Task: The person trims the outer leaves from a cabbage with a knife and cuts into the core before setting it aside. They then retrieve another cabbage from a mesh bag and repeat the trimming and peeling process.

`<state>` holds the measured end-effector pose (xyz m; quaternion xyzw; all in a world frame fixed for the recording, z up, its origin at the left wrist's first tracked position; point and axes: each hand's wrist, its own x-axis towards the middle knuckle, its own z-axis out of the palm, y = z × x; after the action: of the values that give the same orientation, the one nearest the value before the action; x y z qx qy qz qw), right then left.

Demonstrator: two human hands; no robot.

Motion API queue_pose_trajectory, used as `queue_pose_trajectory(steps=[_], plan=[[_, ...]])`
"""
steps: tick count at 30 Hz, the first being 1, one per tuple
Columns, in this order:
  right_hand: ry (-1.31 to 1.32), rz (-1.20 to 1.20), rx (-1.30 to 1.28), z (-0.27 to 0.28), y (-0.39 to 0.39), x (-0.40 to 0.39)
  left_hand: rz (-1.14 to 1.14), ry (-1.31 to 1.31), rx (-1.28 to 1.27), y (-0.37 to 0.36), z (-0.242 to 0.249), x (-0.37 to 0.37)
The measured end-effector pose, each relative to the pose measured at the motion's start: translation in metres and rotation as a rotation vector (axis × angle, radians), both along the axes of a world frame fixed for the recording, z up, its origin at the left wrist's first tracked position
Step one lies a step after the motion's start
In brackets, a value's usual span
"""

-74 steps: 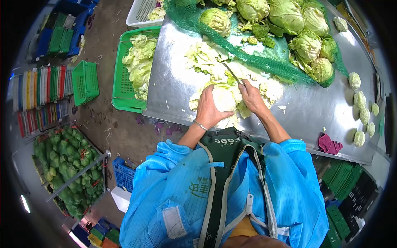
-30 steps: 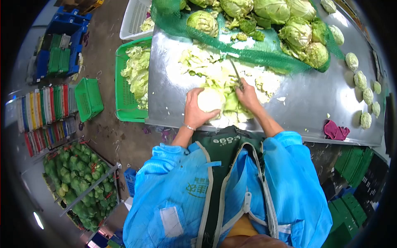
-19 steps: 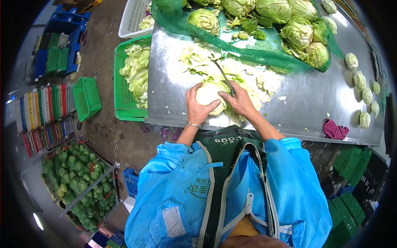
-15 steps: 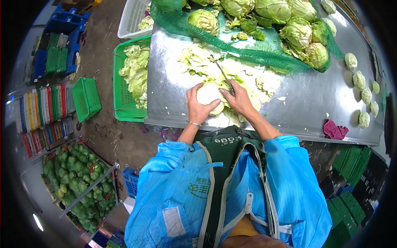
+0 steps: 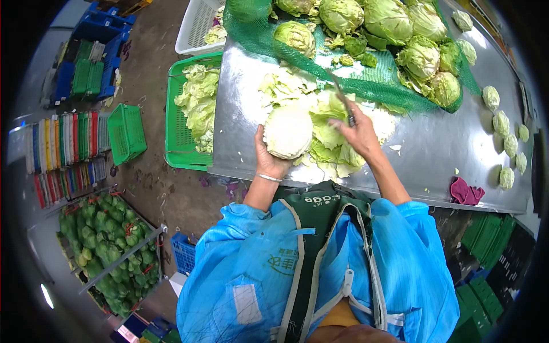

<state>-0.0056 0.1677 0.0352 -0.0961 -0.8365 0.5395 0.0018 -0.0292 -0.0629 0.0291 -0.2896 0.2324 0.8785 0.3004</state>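
A pale, peeled cabbage rests in my left hand, whose fingers curl round its near left side. My right hand grips a knife by the handle, the blade pointing up and away toward the green net. Knife and cabbage are apart. Loose cabbage leaves lie between my hands and behind the cabbage on the metal table. Untrimmed cabbages are heaped on the green net at the far side.
Left of the table stand a green crate of leaves and a white crate. Several small pale cabbages line the right side, near a maroon cloth. A bin of green produce stands at lower left.
My right hand has come off the cabbage, moving right and away with the knife raised. My left hand now supports the cabbage alone, turned and more exposed. The view has shifted slightly.
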Motion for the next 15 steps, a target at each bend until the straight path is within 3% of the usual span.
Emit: queue_pose_trajectory(steps=[3,4,7,8,11,12,15], plan=[[-0.031,0.227,-0.070,0.034,-0.025,0.001,-0.076,-0.057,0.002,0.017,0.006,0.001],[0.011,0.240,-0.112,0.026,-0.031,0.001,-0.105,-0.033,0.003,0.023,0.009,0.003],[-0.237,0.192,-0.376,0.025,-0.017,-0.006,-0.285,-0.006,0.010,0.016,0.007,0.010],[-0.171,0.184,-0.529,0.029,-0.017,-0.004,-0.351,-0.002,0.007,0.014,0.007,0.013],[-0.545,0.231,-0.469,0.019,-0.001,-0.003,-0.386,-0.031,0.005,0.015,0.002,0.017],[-0.513,0.169,-0.537,0.020,-0.004,0.000,-0.359,-0.045,-0.008,0.019,-0.004,0.018],[-0.292,-0.036,-0.200,-0.009,-0.009,0.009,-0.282,-0.172,0.048,0.030,-0.019,0.016]])
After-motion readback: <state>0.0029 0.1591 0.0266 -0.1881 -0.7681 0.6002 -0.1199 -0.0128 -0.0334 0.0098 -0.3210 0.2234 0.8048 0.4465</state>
